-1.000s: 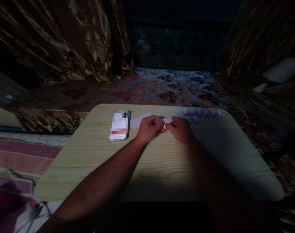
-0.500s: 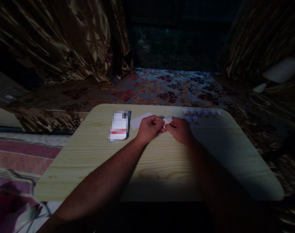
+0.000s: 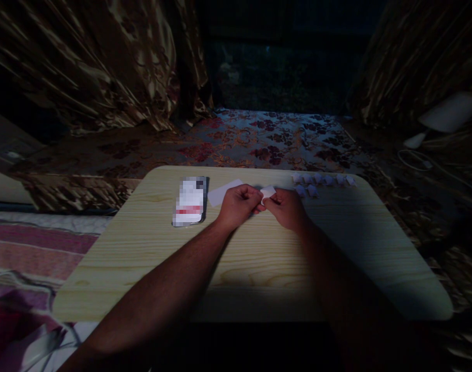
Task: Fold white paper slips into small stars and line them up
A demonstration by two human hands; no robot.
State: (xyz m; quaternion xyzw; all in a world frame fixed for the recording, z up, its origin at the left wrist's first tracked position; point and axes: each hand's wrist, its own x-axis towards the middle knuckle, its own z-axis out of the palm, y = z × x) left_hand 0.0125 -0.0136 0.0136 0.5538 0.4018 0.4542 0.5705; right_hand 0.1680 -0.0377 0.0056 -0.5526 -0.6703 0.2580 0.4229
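Between my two hands is a small folded piece of white paper [image 3: 268, 193], held above the far half of the wooden table [image 3: 251, 258]. My left hand [image 3: 240, 205] pinches its left side with thumb and fingers. On its right side, my right hand [image 3: 289, 207] grips it, the thumb lying over the near edge. A flat sheet of white paper [image 3: 223, 193] lies just beyond my left hand, partly covered by it. Several small folded paper pieces [image 3: 321, 180] sit in two rows behind my right hand.
A phone [image 3: 189, 201], its surface blurred out, lies left of the paper sheet. Beyond the table is a ledge with a floral cloth [image 3: 274, 137]. Curtains [image 3: 142, 62] hang on both sides. A lamp [image 3: 451, 113] stands at right, and a cable [image 3: 49, 294] runs along the striped bedding at left.
Both hands stay in place with the folded paper between them. Only a very slight shift of the view shows; nothing was let go or picked up.
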